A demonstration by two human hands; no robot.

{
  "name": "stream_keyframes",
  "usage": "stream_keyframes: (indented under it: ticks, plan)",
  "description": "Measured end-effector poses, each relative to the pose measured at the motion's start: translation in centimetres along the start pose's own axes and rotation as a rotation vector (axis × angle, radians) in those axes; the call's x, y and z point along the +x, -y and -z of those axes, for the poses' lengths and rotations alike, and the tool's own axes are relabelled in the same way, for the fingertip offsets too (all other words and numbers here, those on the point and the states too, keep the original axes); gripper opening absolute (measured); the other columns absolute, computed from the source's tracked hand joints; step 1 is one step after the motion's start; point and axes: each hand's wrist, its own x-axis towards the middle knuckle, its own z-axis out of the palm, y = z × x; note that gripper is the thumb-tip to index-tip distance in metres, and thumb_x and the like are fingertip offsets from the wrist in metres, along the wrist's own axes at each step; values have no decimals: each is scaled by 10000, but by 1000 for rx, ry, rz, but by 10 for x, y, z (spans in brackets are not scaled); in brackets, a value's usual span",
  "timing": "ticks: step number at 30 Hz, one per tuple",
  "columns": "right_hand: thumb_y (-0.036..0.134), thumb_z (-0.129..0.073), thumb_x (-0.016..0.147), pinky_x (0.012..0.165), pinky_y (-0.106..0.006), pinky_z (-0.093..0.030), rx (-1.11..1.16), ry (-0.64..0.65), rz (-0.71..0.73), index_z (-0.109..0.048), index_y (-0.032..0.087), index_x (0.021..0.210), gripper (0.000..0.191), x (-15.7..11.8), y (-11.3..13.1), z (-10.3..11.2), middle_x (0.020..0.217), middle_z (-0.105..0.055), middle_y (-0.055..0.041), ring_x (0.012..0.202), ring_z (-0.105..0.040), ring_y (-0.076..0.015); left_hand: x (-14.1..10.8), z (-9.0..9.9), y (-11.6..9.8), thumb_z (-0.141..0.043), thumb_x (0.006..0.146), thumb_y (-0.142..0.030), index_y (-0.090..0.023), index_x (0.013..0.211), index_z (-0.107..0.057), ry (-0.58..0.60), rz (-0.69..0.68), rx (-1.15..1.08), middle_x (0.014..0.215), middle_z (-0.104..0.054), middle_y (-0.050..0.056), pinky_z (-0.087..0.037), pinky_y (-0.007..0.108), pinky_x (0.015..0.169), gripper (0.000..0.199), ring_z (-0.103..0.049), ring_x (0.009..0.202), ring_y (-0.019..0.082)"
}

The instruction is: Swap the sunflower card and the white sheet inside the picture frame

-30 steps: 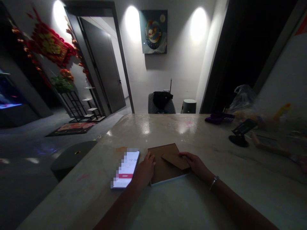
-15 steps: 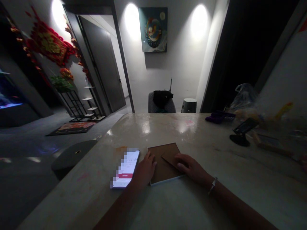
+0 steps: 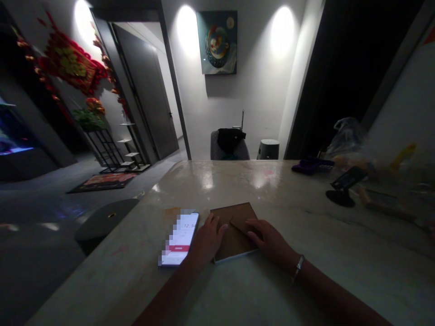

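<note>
A picture frame lies face down on the table, showing a brown back board with a thin pale rim. A narrow brown flap, like a stand, runs slantwise across the board. My left hand is closed on the frame's left edge, fingers curled and thumb over the board. On the right side, my right hand is closed at the flap and the frame's right edge; its fingertips partly cover the flap. Just left of my left hand lies a phone with a lit screen, partly blurred out.
The marble-patterned table spreads around the frame. To the right stand a black phone holder, a purple item and a clear plastic bag. A chair is behind the far edge, and a dark round stool at the left.
My left thumb has lifted and spread further over the board. My right hand has shifted slightly left along the flap. The frame lies almost unmoved.
</note>
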Motion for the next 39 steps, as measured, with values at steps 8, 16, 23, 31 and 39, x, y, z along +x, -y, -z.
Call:
stream_keyframes:
  ticks: [8, 16, 23, 31, 39]
  plan:
    - [266, -399, 823, 539, -234, -466, 223, -176, -101, -256, 178, 1312, 518, 10, -16, 11, 669, -547, 19, 555, -536, -113, 3, 22, -8, -366, 814, -455, -172, 923, -504, -221, -5, -508, 696, -514, 0, -429, 288, 606, 333, -514, 656, 151]
    - [209, -399, 819, 528, -242, -447, -162, -366, 186, -17, 168, 1365, 667, 4, -19, 21, 743, -557, -17, 563, -518, -123, 1, 17, -1, -429, 808, -194, -301, 1346, 15, -403, -473, -412, 700, -424, -48, -398, 241, 609, 706, -419, 620, 99]
    - [141, -312, 825, 568, -278, -460, -332, -124, 132, -68, 165, 1366, 594, -2, -30, 6, 872, -557, -83, 641, -533, -160, 2, -8, 15, -316, 822, -167, -301, 1338, -153, -102, -287, -40, 980, -511, 48, -430, 255, 635, 558, -491, 723, 131]
    - [191, -311, 842, 633, -298, -449, -279, -24, 0, -230, 171, 1334, 499, -3, -21, 17, 880, -551, -86, 696, -534, -172, -3, -6, 7, -284, 836, -179, -276, 1331, -226, -19, -237, -36, 1005, -519, 67, -429, 275, 684, 507, -527, 786, 159]
    - [385, -548, 733, 846, -366, -381, -239, 167, 52, -428, 200, 1228, 542, -11, 18, 15, 1109, -538, -102, 989, -485, -238, -2, 9, -3, -355, 832, -348, -183, 740, -558, -204, -195, -159, 770, -511, 22, -417, 258, 662, 278, -503, 723, 138]
